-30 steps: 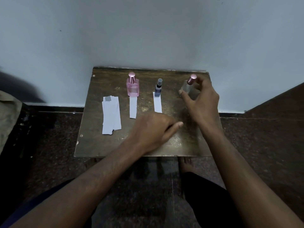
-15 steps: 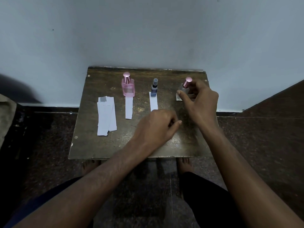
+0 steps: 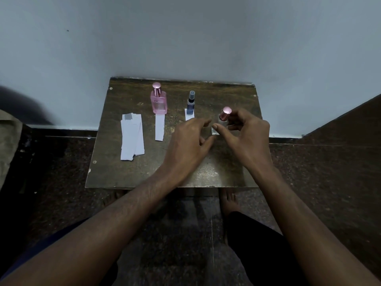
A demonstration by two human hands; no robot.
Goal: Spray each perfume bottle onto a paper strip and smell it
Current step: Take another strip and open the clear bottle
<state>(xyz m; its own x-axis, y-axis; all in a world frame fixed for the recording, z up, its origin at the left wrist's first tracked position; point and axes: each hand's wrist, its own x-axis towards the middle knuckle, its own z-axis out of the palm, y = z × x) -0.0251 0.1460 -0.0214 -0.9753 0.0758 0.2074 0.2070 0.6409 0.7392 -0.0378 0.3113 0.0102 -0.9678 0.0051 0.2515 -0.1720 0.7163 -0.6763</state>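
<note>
Clear bottle (image 3: 219,125) upright between both hands.

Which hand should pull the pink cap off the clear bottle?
Probably the left hand. The right hand already grips the clear bottle around its body, and the left hand's fingers are free and reaching close beside the pink cap.

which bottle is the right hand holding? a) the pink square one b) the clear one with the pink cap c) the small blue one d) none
b: the right hand pinches the clear bottle with the pink cap, while the pink square bottle and small blue bottle stand untouched.
</note>
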